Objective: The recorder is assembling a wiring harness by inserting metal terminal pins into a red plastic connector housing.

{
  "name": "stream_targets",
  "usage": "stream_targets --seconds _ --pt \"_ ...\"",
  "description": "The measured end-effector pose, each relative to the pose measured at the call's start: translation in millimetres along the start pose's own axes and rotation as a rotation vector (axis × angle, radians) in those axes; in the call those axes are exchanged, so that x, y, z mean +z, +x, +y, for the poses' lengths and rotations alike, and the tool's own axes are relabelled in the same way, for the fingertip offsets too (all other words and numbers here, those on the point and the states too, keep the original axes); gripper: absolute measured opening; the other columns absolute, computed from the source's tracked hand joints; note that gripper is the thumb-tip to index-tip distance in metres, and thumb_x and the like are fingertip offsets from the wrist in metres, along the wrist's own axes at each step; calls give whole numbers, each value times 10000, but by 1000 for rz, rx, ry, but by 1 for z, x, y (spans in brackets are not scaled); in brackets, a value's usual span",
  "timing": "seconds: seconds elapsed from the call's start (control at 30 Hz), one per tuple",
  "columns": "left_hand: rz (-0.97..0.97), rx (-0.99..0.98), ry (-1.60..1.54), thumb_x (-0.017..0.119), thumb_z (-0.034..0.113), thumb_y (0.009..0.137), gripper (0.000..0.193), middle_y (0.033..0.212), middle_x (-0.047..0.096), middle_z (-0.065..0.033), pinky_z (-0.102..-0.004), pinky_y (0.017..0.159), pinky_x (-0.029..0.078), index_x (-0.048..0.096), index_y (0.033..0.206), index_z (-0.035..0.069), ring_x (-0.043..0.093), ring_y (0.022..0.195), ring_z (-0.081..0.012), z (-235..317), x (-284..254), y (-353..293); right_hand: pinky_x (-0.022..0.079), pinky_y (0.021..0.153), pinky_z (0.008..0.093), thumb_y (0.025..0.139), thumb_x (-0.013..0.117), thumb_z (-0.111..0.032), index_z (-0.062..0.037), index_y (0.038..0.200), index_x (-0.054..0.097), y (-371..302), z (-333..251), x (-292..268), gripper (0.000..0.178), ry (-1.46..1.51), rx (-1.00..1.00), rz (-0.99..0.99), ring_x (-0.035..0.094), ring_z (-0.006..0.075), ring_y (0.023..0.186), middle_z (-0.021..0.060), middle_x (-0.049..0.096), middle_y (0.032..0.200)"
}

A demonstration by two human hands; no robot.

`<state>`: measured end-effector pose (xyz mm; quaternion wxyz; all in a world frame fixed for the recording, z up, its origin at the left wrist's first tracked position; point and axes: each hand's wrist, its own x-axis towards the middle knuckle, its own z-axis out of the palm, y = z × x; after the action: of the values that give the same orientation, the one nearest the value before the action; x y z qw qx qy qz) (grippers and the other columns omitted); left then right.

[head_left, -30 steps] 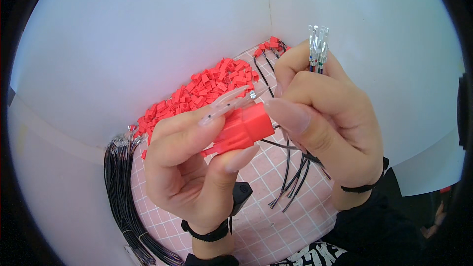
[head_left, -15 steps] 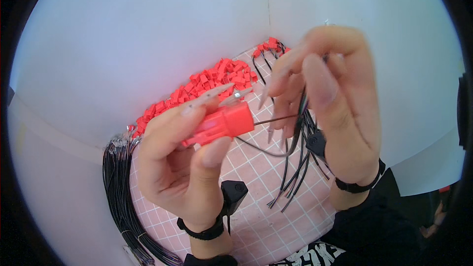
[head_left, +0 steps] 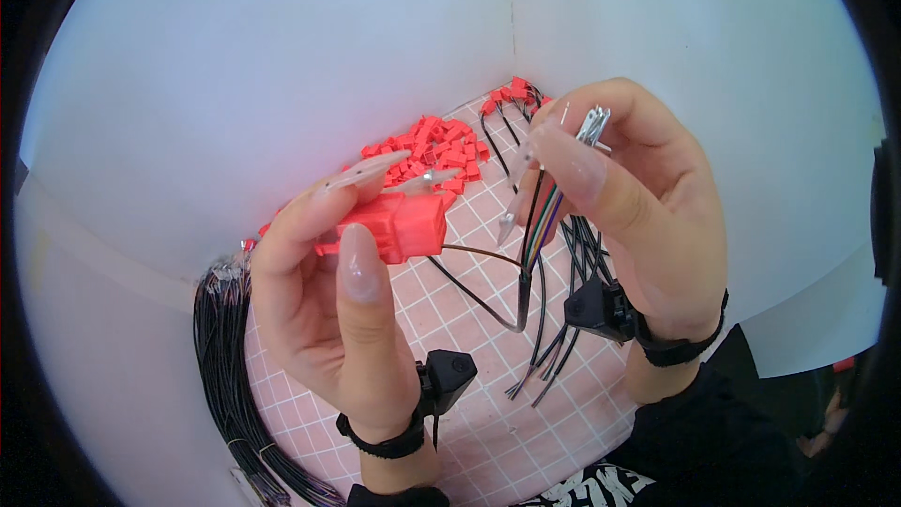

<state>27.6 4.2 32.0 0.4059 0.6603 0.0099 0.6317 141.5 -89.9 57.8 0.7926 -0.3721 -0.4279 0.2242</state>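
Observation:
My left hand (head_left: pixel 324 319) grips a red plastic connector housing (head_left: pixel 399 228) between thumb and fingers, held above the mat. A thin brown wire (head_left: pixel 481 250) runs into the housing's right end. That wire comes out of a black cable (head_left: pixel 523 296), which loops below and between my hands. Several other coloured wires (head_left: pixel 544 216) fan up from the same cable into my right hand (head_left: pixel 648 197). Its thumb and fingers pinch them, and their silver metal terminals (head_left: pixel 593 124) stick up past the thumb. Part of the housing lies hidden behind my left fingers.
Behind my left hand lies a heap of loose red housings (head_left: pixel 436 145). A tied bundle of black cables (head_left: pixel 218 357) curves along the left side. Cables with red housings (head_left: pixel 518 89) reach from the far corner, bare ends toward me. White walls (head_left: pixel 282 56) enclose the pink gridded mat (head_left: pixel 497 422).
My left hand has shifted left with the red housing, widening the gap between my hands. My right hand has turned and lowered slightly, bringing the terminals and coloured wires into sight.

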Motion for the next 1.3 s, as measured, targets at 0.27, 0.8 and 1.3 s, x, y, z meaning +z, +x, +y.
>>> stream_targets --seconds 0.27,0.8,1.3 --pt "-37 -137 -213 363 124 825 354 907 481 -142 -267 642 446 382 1114 -80 489 764 -166 3 5 -3 438 553 191 760 570 -41 23 830 539 -1 -9 -1 99 -5 134 -76 548 83 615 71 585 721" --pt "36 -339 -120 547 42 700 195 606 435 -12 -158 506 294 465 864 -22 350 543 -38 18 18 -6 374 502 168 706 647 -55 -12 737 482 -3 1 2 174 -195 142 -149 489 48 591 10 513 645" --pt "-204 -410 -68 544 25 780 97 669 452 3 -161 504 305 448 780 8 379 563 -44 16 12 -6 285 371 136 867 419 -315 -37 701 475 1 4 5 328 -100 101 -200 420 16 455 -6 473 615"
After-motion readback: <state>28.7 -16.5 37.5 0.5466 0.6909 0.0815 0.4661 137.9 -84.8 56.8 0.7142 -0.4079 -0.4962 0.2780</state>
